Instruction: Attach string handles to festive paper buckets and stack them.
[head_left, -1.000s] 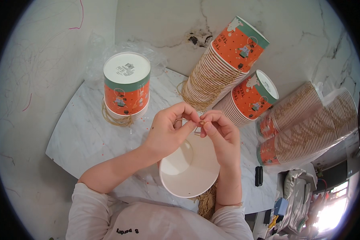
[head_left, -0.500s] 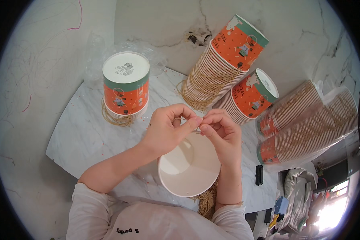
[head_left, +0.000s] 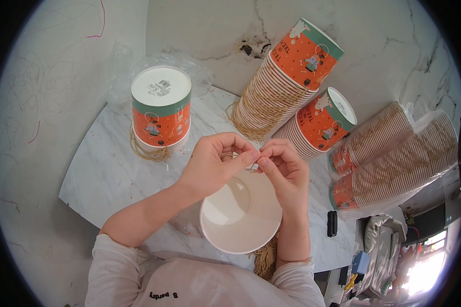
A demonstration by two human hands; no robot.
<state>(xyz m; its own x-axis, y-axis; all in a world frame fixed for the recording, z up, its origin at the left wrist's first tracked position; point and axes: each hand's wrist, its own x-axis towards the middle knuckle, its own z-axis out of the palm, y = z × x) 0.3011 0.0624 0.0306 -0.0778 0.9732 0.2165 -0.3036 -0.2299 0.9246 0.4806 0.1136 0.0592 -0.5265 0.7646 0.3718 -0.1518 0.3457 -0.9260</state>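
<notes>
A white-lined paper bucket sits in front of me with its open mouth toward me. At its far rim, my left hand and my right hand meet with fingertips pinched. Between them is a thin cord, mostly covered by the fingers; what the fingers do to it is hard to make out. Both hands are closed. Beside my right forearm, partly under the bucket, lies a bundle of tan twine.
Upside-down orange and green paper buckets with twine loops stand at the far left. A tall leaning stack, a shorter stack and plastic-wrapped stacks fill the right. A small black object lies on the marbled table.
The bucket has shifted and tilted slightly, its near rim a little lower and further left. Both hands stay pinched together in nearly the same place.
</notes>
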